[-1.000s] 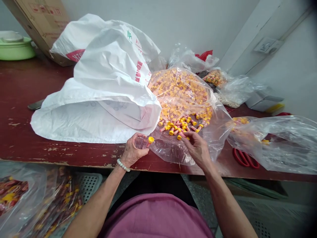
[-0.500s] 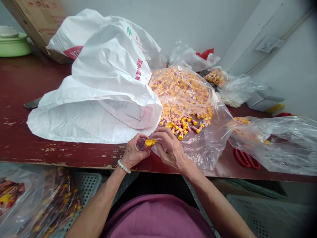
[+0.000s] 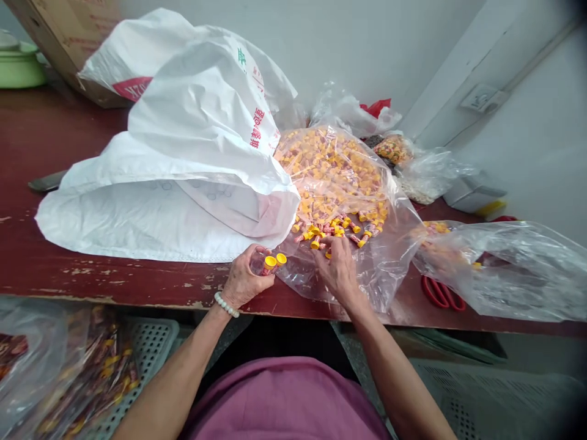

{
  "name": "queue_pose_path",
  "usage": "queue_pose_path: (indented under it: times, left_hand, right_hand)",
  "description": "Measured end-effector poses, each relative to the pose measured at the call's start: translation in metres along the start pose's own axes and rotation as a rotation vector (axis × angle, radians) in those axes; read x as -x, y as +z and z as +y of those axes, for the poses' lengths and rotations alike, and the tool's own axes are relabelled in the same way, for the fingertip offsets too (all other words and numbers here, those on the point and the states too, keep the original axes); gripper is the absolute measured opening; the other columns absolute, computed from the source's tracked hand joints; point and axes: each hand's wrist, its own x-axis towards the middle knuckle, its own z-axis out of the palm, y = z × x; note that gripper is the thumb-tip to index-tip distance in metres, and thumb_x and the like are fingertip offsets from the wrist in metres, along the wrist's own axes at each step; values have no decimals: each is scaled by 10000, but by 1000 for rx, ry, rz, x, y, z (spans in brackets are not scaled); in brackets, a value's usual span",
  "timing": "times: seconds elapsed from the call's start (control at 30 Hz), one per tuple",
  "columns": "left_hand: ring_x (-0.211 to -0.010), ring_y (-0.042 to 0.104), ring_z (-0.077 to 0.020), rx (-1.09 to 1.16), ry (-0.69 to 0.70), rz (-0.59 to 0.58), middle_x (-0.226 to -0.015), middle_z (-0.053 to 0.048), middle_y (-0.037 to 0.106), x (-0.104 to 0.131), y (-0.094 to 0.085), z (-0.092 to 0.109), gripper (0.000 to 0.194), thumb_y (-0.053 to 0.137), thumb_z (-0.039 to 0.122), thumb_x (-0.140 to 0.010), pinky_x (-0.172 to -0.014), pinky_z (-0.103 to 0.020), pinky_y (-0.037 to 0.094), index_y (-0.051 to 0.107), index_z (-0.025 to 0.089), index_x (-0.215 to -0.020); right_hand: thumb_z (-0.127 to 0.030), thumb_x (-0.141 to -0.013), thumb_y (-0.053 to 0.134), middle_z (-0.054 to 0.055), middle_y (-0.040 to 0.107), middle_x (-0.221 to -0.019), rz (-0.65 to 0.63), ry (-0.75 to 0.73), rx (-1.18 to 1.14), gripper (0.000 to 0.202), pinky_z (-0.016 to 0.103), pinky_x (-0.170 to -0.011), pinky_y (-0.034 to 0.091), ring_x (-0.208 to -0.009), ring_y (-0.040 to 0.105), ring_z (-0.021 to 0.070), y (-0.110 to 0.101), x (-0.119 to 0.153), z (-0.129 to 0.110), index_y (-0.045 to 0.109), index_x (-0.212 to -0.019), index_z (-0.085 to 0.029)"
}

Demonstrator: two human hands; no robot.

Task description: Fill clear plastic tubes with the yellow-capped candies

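Near the table's front edge, my left hand [image 3: 245, 278] is closed around small printed tubes with yellow caps. Two yellow caps [image 3: 270, 261] show at the top of its grip, and some clear plastic [image 3: 255, 263] shows between thumb and fingers. My right hand [image 3: 338, 269] is at the near side of a pile of similar yellow-capped tubes [image 3: 342, 226]. Its thumb and fingertips close around one tube [image 3: 328, 253], partly hidden by the fingers. Most of the pile lies inside a large clear plastic bag [image 3: 394, 244], whose mouth spreads towards me.
A large white woven sack [image 3: 183, 134] lies left of the pile on the red table [image 3: 82, 269]. Red-handled scissors [image 3: 443, 293] and another clear bag [image 3: 518, 269] are at the right. Below the table's left edge stands a perforated basket [image 3: 156, 342] with bagged tubes.
My right hand has left my left hand and moved right to the loose tubes. My left hand keeps its tubes, their caps now a little further up and left.
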Motion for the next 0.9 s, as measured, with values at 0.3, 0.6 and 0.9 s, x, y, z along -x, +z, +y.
queue_pose_path:
  times: [0.3, 0.6, 0.9]
  left_hand:
    - [-767, 639, -156, -75, 51, -14, -867, -5, 650, 1, 0, 3, 351, 611, 127, -580, -688, -241, 510, 521, 189, -913]
    - [-821, 637, -173, -161, 113, -80, -898, -16, 659, 3, -2, 4, 364, 604, 145, -614, -735, -258, 493, 527, 196, -965]
    - [-717, 606, -138, -191, 105, -134, -806, 16, 631, 3, -2, 12, 374, 570, 110, -609, -657, -228, 475, 512, 197, -968]
  right_hand:
    - [-175, -796, 415, 136, 611, -908, -63, 170, 139, 183, 389, -784, 442, -882, 547, 250, 7, -1, 51, 567, -895, -147]
    - [-238, -859, 463, 9, 641, -871, -372, 91, -639, 185, 253, -719, 453, -789, 583, 136, -27, -11, -30, 616, -949, -186]
    - [-200, -874, 445, 20, 616, -922, -456, 62, -723, 225, 262, -728, 454, -795, 571, 125, -14, -22, -40, 548, -1073, -188]
